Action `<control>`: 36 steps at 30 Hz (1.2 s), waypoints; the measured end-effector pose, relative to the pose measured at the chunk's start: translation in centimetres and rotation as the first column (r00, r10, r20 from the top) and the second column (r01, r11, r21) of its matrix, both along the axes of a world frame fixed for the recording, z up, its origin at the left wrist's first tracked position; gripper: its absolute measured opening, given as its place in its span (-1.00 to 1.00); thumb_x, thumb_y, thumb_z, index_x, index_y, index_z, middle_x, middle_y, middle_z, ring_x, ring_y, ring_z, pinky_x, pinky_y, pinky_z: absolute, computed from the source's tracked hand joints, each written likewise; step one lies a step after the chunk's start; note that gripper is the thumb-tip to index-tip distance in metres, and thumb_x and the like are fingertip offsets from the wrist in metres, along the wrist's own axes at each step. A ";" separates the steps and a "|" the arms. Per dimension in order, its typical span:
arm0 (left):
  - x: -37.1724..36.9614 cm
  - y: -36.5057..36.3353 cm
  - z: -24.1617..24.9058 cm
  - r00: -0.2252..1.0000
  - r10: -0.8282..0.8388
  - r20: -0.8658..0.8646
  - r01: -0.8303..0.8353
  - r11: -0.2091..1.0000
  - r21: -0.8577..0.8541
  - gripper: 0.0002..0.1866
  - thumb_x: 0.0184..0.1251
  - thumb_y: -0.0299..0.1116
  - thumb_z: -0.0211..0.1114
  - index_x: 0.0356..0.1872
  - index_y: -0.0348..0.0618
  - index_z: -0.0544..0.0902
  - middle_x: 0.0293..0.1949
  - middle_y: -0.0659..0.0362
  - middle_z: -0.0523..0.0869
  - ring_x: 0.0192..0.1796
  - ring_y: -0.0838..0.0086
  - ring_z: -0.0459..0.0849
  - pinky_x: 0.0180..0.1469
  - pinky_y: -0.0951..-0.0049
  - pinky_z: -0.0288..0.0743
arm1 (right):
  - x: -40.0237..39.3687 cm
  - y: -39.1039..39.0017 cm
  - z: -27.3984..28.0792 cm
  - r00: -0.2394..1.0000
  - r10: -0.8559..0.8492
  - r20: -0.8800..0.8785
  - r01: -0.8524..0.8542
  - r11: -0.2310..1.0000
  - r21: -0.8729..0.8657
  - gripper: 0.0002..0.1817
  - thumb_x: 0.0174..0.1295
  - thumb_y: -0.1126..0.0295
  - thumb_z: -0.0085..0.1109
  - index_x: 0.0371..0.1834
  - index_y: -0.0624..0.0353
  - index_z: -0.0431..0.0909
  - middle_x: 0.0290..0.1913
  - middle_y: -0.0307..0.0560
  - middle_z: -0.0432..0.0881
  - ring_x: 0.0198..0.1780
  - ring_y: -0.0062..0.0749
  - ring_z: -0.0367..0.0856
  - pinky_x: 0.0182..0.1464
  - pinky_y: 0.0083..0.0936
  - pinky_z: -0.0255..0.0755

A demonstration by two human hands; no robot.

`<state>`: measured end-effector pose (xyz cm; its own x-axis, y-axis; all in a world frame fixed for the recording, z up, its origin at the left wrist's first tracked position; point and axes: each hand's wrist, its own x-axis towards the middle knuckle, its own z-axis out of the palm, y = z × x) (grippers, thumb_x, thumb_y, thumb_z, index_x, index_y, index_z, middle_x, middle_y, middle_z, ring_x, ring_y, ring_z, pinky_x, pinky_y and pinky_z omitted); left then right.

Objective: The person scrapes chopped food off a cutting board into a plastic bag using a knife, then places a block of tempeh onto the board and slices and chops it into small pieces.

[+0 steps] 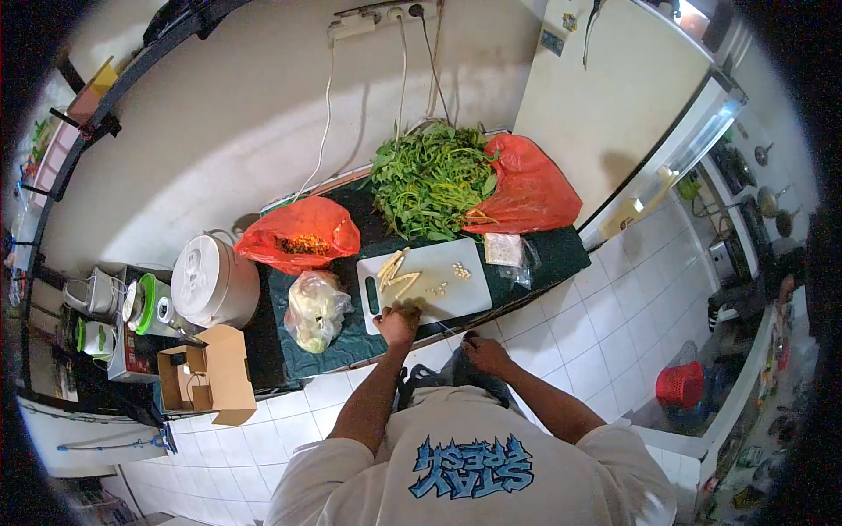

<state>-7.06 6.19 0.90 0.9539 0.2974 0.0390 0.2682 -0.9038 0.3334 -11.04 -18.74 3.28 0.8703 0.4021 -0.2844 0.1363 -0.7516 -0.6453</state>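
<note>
A white cutting board (443, 263) with a dark-rimmed handle slot lies on the dark green cloth. Thin pale-yellow stalks (391, 270), which look like baby corn, rest on its left half. Small cut pieces (461, 271) sit in little heaps to their right. My left hand (397, 324) is at the board's near left edge, its fingers curled down; what they hold is hidden. Just off the table's front edge, my right hand (485, 353) is closed. Something thin and pale shows beside it, too fine to name.
Leafy greens (434, 180) and a red plastic bag (531, 188) stand behind the board. To the left are an open red bag (303, 235), a clear bag of vegetables (316, 311), a white rice cooker (215, 280) and a cardboard box (230, 373). A wrapped white block (503, 250) lies right.
</note>
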 end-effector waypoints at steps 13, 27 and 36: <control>-0.5 -0.7 -0.5 0.988 0.050 0.145 -0.052 0.999 0.007 -0.85 -0.04 -0.09 0.35 -0.44 0.22 0.78 -0.27 0.33 0.69 -0.07 0.33 0.58 -0.01 0.05 0.25 | 0.0 0.1 1.3 0.993 -0.088 -0.075 0.085 0.995 -0.050 -0.37 0.41 -0.13 -0.21 -0.22 0.31 0.58 -0.22 0.36 0.63 -0.10 0.32 0.57 -0.02 0.05 0.42; -0.1 -0.6 -1.8 0.993 0.120 -0.007 -0.120 0.992 -0.043 -0.72 0.10 0.03 0.30 -0.26 0.19 0.76 -0.20 0.25 0.71 -0.04 0.27 0.59 0.00 0.00 0.28 | 1.4 0.7 0.5 0.982 -0.109 -0.152 0.092 0.989 -0.115 -0.33 0.39 -0.17 -0.20 -0.23 0.33 0.57 -0.25 0.37 0.62 -0.11 0.29 0.58 -0.01 0.05 0.42; 0.3 1.2 -2.8 0.974 0.224 0.028 -0.177 0.835 -0.521 -0.79 0.20 -0.13 0.38 -0.22 0.05 0.76 -0.25 0.18 0.74 -0.18 0.24 0.69 -0.05 0.15 0.50 | 0.4 0.0 2.3 0.991 -0.086 -0.098 0.087 0.996 0.004 -0.36 0.40 -0.15 -0.17 -0.27 0.33 0.55 -0.27 0.35 0.62 -0.11 0.26 0.59 -0.06 0.01 0.43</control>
